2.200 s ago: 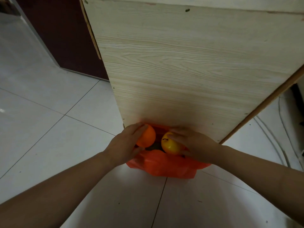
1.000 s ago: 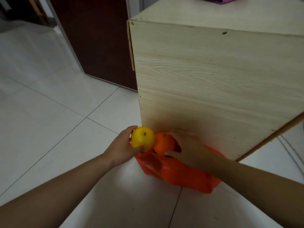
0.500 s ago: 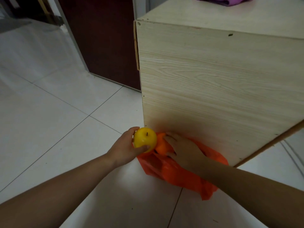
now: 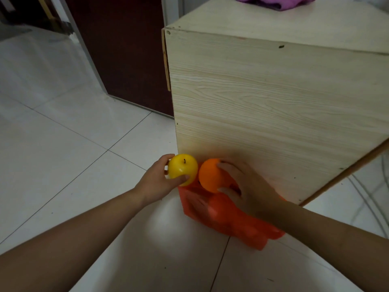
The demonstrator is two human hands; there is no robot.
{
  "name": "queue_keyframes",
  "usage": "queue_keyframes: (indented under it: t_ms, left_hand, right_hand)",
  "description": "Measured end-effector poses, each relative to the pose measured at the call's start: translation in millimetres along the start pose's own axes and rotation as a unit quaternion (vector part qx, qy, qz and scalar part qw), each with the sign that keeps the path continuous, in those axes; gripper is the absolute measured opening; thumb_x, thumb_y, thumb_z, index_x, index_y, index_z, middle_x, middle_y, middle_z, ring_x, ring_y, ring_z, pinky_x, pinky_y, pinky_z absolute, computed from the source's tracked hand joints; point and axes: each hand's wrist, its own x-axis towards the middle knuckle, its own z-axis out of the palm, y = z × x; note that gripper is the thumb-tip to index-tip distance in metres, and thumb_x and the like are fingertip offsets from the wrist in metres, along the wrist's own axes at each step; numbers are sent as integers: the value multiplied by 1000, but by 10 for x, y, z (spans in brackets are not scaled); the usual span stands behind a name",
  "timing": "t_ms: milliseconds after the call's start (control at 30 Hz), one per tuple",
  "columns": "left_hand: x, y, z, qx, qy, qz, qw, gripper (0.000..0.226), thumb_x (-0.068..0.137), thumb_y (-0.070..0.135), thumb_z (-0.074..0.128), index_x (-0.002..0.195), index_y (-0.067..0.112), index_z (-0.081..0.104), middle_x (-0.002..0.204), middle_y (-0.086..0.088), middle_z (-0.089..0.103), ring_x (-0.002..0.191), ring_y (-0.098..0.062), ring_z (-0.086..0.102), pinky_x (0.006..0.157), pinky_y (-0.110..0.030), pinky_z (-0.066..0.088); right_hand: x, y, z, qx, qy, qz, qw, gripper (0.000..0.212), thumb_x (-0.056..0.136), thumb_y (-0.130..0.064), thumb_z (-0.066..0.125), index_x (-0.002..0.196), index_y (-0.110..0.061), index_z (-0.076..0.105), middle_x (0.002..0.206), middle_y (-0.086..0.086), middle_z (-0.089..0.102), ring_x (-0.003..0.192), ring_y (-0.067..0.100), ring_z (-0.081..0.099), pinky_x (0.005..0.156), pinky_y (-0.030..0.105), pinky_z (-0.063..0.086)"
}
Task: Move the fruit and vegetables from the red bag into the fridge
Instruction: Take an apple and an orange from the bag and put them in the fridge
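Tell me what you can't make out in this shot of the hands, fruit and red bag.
- Inside of the red bag: head view, covered by its own crumpled plastic and the right hand gripping the orange; remaining produce unknown.
- Yellow apple underside: head view, hidden by the left hand holding it.
- Purple cloth on the wooden cabinet: cut off by the top edge.
- Fridge: nowhere in view.

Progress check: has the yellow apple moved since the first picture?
Yes, the yellow apple moved left out of the red bag, to the wooden cabinet's corner.
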Motion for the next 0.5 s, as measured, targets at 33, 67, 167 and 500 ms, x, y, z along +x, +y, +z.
queue_keyframes:
  t_ms: [33,67,167,500]
  left_hand:
    - [7,18,11,-15,0,0,1000,62,77,35,73,130,27,41,125,5,49,108,-19,56,81,-27,51]
    - [14,33,23,-30,1,-4,1000,59,77,34,73,127,29,42,124,4,49,106,-19,57,78,-25,51]
    - [15,32,46,-58,3,-36,998,56,77,34,74,125,30,45,124,1,51,101,-19,60,68,-22,49]
    - [-93,70,40,-85,9,-59,995,57,79,33,71,130,27,45,126,1,50,104,-21,59,85,-35,52]
  right_hand:
    - [18,-9,-36,12,15,-2,1000,56,86,-40,51,131,-8,48,135,8,47,123,16,40,106,23,29]
    - [33,-6,-50,22,33,-7,999,56,86,-39,53,132,-7,47,135,9,47,123,17,40,107,23,29]
    - [48,25,-16,42,58,-19,997,58,85,-37,55,134,-7,45,136,10,46,126,20,40,108,30,31]
    - [131,27,34,115,64,43,990,80,71,-47,69,136,-11,41,141,3,39,129,13,37,100,33,43]
